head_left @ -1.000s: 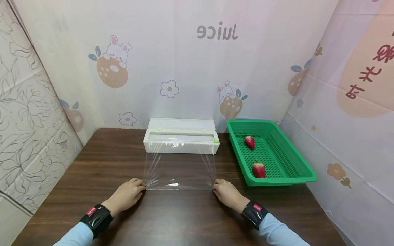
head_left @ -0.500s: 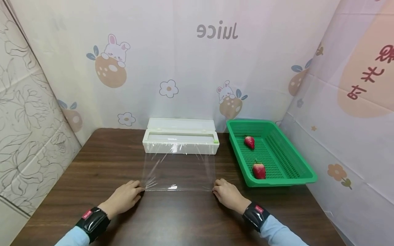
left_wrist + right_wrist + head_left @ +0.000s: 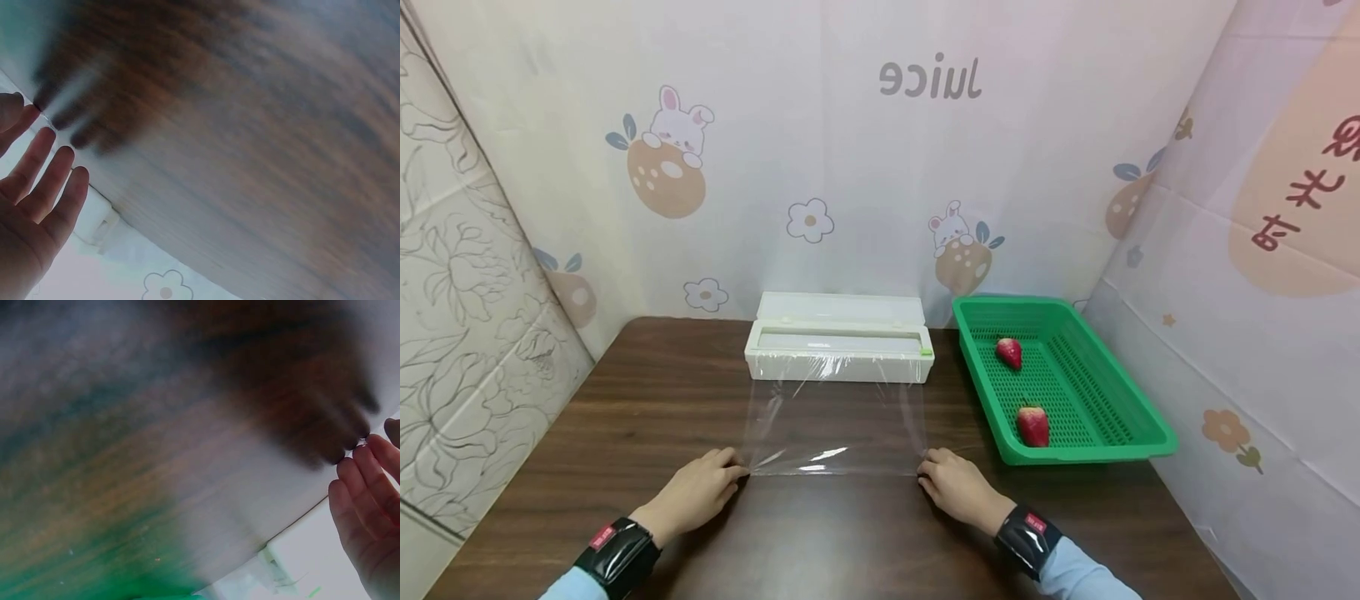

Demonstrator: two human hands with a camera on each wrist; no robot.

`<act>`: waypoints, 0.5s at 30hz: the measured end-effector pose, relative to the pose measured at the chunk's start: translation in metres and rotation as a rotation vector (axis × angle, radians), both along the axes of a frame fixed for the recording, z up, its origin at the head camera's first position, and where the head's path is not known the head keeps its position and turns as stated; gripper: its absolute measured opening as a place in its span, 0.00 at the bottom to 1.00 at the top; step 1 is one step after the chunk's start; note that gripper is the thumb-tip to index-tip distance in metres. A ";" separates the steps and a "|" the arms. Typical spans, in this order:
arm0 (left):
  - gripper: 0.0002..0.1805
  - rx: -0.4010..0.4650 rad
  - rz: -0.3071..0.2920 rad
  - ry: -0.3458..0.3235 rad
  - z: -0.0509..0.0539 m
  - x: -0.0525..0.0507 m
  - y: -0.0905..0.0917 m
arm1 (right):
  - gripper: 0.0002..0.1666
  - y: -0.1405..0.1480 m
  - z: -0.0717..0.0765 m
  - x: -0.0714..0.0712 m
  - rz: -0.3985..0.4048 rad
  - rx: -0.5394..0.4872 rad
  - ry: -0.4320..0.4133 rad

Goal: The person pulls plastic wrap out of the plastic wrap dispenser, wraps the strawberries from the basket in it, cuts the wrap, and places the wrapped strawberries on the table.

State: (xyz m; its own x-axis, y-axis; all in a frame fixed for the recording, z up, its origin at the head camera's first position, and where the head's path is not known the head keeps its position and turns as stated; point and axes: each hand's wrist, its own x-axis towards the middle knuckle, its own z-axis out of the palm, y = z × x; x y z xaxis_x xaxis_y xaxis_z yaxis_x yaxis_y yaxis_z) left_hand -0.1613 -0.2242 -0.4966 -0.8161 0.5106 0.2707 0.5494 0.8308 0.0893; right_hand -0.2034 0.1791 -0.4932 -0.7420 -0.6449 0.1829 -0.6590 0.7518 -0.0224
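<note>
A clear sheet of cling film (image 3: 835,425) stretches from a white cling film box (image 3: 838,327) toward me, low over the brown table. The box stands at the back with its lid (image 3: 841,307) raised. My left hand (image 3: 688,496) pinches the film's near left corner between thumb and index finger; its other fingers stay extended in the left wrist view. At the near right corner my right hand (image 3: 962,492) pinches the film likewise, its fingertips close to the thumb in the right wrist view. The film's front edge runs nearly straight between both hands.
To the right of the box sits a green plastic basket (image 3: 1133,454) holding two strawberries, one toward the back (image 3: 1009,353) and one nearer (image 3: 1033,427). Printed cloth walls (image 3: 850,150) enclose the wooden table (image 3: 827,542) at the back and sides.
Both hands have come slightly closer to me, and the left has drifted a little leftward. The film's corner creases have eased into a flatter sheet. Box and basket stay put while the head view shifts.
</note>
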 end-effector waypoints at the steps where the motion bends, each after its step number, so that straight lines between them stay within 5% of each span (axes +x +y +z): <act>1: 0.10 0.001 0.002 -0.005 0.000 0.000 0.000 | 0.06 0.000 0.000 0.000 0.006 0.001 0.002; 9: 0.13 -0.018 0.035 -0.085 0.003 0.001 0.001 | 0.05 0.002 0.000 -0.003 0.019 -0.011 -0.007; 15: 0.13 -0.021 0.041 -0.086 0.003 0.001 0.001 | 0.05 0.000 -0.001 -0.004 0.016 0.006 0.014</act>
